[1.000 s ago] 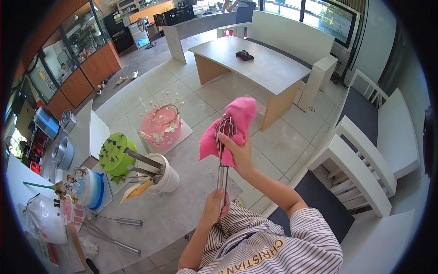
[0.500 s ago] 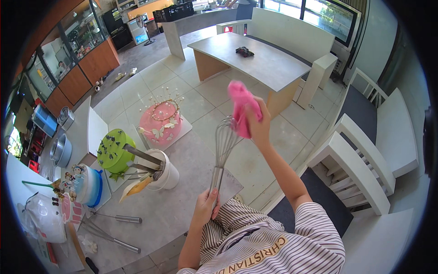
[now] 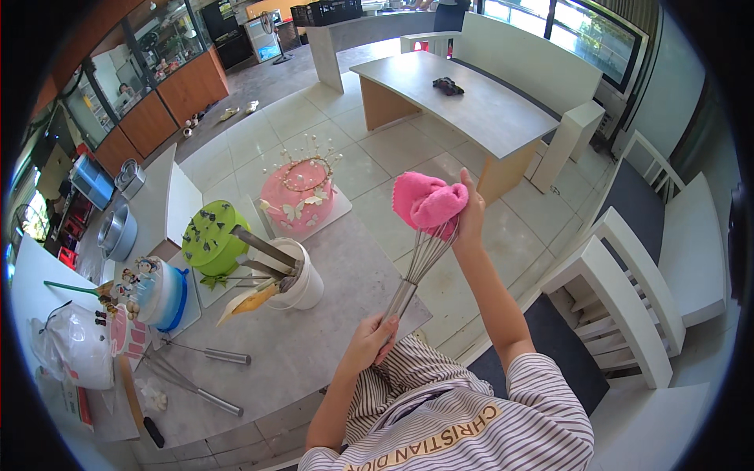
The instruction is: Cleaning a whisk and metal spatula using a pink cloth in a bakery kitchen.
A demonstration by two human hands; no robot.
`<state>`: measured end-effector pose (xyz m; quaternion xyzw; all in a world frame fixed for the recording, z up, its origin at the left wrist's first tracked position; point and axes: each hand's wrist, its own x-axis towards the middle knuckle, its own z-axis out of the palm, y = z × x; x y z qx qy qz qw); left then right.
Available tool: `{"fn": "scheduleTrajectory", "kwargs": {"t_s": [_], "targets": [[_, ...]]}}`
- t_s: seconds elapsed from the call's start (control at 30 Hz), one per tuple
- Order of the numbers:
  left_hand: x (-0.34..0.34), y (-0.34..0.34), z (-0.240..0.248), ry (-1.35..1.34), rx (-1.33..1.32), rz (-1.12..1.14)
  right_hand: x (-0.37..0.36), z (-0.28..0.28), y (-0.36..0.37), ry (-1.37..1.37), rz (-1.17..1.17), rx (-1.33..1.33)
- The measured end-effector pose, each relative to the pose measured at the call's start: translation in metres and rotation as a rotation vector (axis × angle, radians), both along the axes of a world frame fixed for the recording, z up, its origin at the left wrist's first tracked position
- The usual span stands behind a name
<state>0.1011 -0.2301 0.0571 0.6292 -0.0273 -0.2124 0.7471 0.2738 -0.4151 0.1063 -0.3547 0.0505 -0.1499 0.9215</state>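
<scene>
My left hand (image 3: 367, 344) is closed around the metal handle of a balloon whisk (image 3: 425, 259), which tilts up and away to the right. At its far end, my right hand (image 3: 472, 213) holds a pink cloth (image 3: 426, 199) over the tips of the wires. The thumb side of that hand shows, while its other fingers are partly hidden by the cloth. Left of the whisk, a white bucket (image 3: 309, 289) on the grey table (image 3: 345, 318) holds flat metal spatulas and a yellow-tipped tool.
Decorated cakes in pink (image 3: 289, 210), green (image 3: 206, 255) and blue (image 3: 161, 297) stand on the table. Two more whisks (image 3: 214, 399) and a long knife (image 3: 135, 400) lie near its front left. White chairs (image 3: 628, 290) are at my right; another table (image 3: 487, 118) stands beyond.
The pink cloth has come down onto the whisk's wire end and looks more spread out. The whisk leans further right. My view has shifted slightly left.
</scene>
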Motion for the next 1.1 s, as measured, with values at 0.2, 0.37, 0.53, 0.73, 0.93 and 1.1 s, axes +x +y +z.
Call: {"fn": "scheduleTrajectory", "kwargs": {"t_s": [0.2,0.37,0.53,0.73,0.93,1.1], "targets": [[-0.009,0.002,0.005,-0.059,0.051,0.019,0.011,-0.023,-0.016,0.01,0.103,0.147],[-0.02,0.006,0.003,-0.068,0.013,0.016,0.037,-0.048,-0.084,-0.521,0.402,-0.254],[-0.007,0.007,0.014,-0.094,0.025,0.253,-0.05,0.034,-0.023,-0.251,0.201,-0.158],[0.019,-0.034,0.036,-0.299,0.042,0.382,-0.123,-0.011,0.044,0.239,0.885,0.053],[0.026,-0.02,0.029,-0.157,0.016,0.47,-0.12,-0.034,0.018,-0.259,0.481,-0.76],[0.029,-0.018,0.01,-0.345,0.276,0.455,-0.11,-0.022,0.021,-0.313,0.814,-1.082]]}}
